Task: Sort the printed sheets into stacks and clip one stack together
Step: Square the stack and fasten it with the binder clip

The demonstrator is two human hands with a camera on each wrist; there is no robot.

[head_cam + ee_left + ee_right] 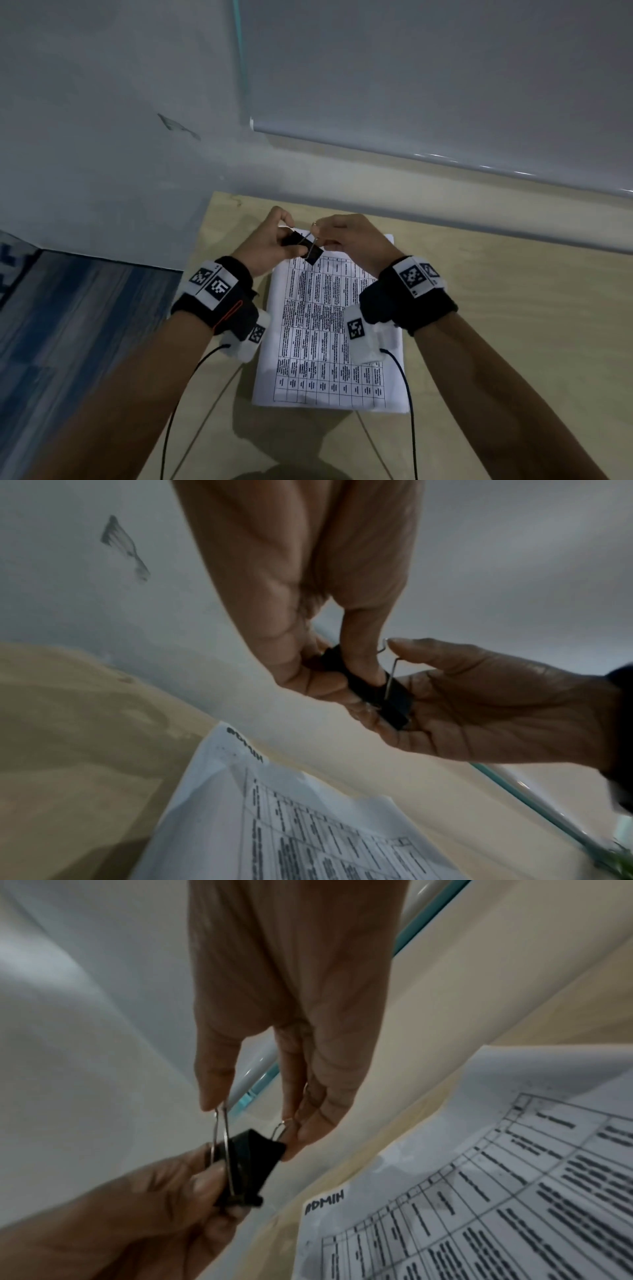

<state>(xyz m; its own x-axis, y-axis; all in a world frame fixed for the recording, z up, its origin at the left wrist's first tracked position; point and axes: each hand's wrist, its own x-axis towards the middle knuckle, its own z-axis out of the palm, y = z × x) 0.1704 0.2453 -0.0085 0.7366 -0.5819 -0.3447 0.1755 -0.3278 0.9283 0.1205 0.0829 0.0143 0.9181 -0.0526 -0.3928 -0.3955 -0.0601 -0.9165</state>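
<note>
Your left hand (270,241) and right hand (352,240) meet above the far end of the stack of printed sheets (325,342), and between them you hold a black binder clip (303,246) clear of the paper. Your left fingers (202,1180) are curled round the clip's black body, thumb pressed on its flat side. Your right fingers (212,1085) pinch the two silver wire handles (221,1139), one under the thumb tip and the other against the index and middle fingers; how far the clip's mouth is spread, you cannot tell from these views. The stack lies flat on the light wooden counter (513,325), table print facing up, with the handwritten word "ADMIN" (323,1203) in the corner nearest the clip. Both wrists carry black bands with coded markers (416,275), and thin cables (409,411) trail back along your forearms.
</note>
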